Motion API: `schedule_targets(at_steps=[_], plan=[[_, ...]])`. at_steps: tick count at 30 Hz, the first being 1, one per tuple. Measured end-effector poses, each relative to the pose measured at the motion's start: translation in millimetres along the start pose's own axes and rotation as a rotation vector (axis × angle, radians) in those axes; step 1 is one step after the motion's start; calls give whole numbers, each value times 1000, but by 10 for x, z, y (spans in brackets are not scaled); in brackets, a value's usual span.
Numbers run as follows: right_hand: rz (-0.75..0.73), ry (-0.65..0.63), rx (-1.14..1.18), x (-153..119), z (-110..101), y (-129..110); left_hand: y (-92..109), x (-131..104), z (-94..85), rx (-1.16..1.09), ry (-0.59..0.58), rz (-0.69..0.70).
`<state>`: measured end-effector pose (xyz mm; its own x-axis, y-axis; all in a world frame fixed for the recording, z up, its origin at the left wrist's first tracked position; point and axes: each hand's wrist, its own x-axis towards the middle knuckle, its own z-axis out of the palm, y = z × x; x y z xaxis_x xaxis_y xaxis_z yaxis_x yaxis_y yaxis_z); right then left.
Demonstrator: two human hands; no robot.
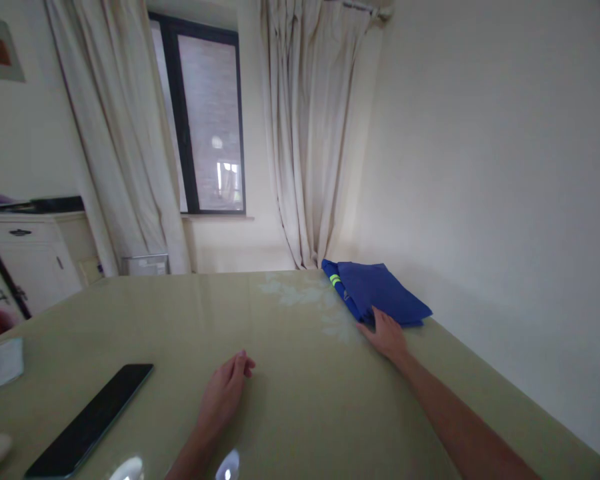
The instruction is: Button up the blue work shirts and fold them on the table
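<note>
Two bare hands work a green table (290, 400): right hand (387, 335) stretches far right, fingers flat against the near edge of a folded blue garment (377, 292) by the wall; left hand (225, 392) rests loosely curled, empty, bracing beside a dark phone (93, 419).

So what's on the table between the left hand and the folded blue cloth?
Nothing: in the head view, bare table separates the left hand from the blue cloth.
</note>
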<state>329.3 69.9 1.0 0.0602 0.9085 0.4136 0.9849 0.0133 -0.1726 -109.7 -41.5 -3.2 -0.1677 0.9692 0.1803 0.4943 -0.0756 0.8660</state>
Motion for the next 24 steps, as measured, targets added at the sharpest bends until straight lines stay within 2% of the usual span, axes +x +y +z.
schedule_targets(at_steps=[4,7,10,12,14,19,22,24], plan=[[11,74,-39,-16,-117,-46,17,-4,-5,16,6,-1],[-118,76,23,-89,-196,-211,36,-3,-14,14,13,5],[-354,-71,155,-260,-193,-464,76,-16,-27,53,-3,0],[-419,-201,241,-379,-172,-603,110,-34,-32,91,-35,42],[-399,-257,301,-462,-163,-685,138,-51,-32,116,-54,119],[-350,-258,327,-494,-203,-727,146,-77,-9,210,-28,305],[-356,-259,331,-478,-220,-738,136,-100,25,402,-81,419],[-354,-256,336,-478,-221,-747,130,-114,54,537,-91,447]])
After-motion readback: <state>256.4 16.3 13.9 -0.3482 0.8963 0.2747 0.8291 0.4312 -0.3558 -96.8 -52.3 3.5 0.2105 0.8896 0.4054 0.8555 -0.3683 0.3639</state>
